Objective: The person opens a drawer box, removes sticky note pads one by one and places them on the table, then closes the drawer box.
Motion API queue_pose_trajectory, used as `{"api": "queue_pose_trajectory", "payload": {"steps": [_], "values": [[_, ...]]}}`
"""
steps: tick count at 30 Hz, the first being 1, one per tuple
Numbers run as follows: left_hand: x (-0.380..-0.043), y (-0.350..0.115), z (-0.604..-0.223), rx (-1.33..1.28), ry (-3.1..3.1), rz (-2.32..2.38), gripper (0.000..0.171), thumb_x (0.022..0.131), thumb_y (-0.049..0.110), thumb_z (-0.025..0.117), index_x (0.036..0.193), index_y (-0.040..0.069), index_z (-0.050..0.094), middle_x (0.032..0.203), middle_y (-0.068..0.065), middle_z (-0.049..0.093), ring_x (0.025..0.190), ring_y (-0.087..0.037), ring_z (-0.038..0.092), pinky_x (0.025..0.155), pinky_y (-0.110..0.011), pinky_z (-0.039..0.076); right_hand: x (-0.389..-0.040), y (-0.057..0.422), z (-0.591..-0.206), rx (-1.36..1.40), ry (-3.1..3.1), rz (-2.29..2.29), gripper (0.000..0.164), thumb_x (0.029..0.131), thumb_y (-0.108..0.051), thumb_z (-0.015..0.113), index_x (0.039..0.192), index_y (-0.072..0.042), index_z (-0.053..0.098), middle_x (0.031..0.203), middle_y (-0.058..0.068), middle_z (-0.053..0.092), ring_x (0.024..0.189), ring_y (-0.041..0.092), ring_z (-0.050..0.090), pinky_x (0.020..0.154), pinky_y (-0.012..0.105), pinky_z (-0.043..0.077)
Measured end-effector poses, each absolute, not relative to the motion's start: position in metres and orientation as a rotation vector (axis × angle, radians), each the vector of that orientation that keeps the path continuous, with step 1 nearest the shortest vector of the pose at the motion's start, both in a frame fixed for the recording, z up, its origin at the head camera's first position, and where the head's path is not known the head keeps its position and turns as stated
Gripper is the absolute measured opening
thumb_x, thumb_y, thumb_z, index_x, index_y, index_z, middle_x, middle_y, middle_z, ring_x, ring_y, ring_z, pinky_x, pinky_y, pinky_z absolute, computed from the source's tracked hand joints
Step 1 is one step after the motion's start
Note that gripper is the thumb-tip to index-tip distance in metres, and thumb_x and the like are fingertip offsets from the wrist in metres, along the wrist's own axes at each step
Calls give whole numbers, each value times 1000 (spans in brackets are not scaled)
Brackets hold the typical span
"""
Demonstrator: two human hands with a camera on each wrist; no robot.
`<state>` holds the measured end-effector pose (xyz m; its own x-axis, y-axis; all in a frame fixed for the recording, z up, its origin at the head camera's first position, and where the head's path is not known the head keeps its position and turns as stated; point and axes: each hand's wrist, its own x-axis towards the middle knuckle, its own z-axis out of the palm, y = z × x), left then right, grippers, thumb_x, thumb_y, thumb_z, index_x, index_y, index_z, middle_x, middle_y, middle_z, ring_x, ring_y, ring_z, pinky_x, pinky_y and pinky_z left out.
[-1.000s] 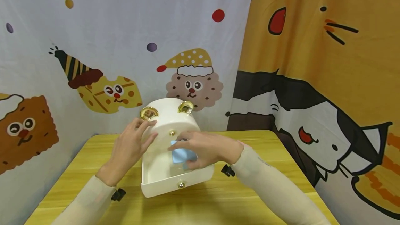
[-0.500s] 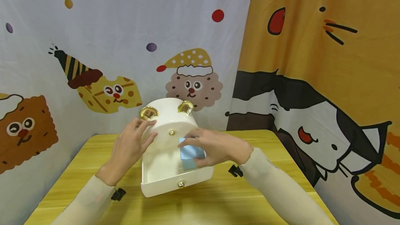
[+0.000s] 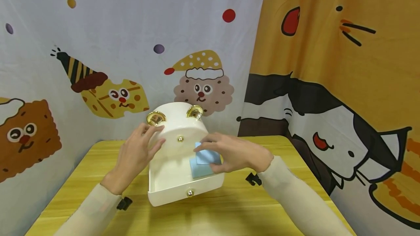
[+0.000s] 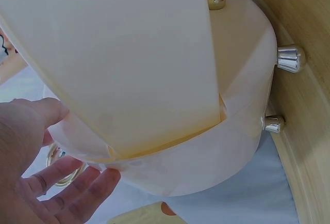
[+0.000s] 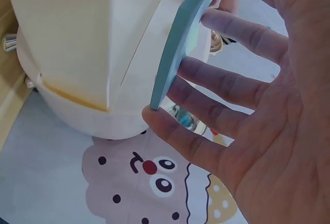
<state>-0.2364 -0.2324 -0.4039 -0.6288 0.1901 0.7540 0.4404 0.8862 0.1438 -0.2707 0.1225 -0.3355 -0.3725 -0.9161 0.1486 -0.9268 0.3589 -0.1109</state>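
A small white cabinet (image 3: 177, 119) with two gold ears stands on the table, its lower drawer (image 3: 168, 199) pulled out toward me. My right hand (image 3: 233, 152) is over the drawer's right side and pinches a light blue square pad (image 3: 207, 157) by its edges. In the right wrist view the pad (image 5: 175, 43) shows as a thick block between thumb and fingertips. Under it, a second blue square (image 3: 199, 169) lies in the drawer's front right part. My left hand (image 3: 136, 156) is at the cabinet's left side, fingers loosely bent, fingertips (image 4: 111, 175) right at its upper edge.
A gold knob (image 3: 190, 193) is on the drawer front, another knob (image 3: 180, 139) on the upper drawer. The wood-grain table (image 3: 262, 199) spreads to both sides. A cartoon-printed curtain (image 3: 121, 28) hangs close behind the cabinet.
My right hand has moved right with the blue pad, from the drawer's middle to its right side, uncovering more of the second blue square. My left hand has stayed put.
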Motion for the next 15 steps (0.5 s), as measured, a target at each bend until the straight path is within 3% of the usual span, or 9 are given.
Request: {"api": "queue_pose_trajectory", "payload": {"steps": [15], "values": [[-237, -233, -405, -455, -2263, -378, 49, 99, 19, 96, 144, 17, 77, 109, -11, 66, 74, -18, 54, 50, -23, 38, -274, 145, -345, 1649, -2591, 325, 60, 100, -22, 87, 157, -22, 72, 159, 11, 70, 142, 29, 70, 114, 46, 65]]}}
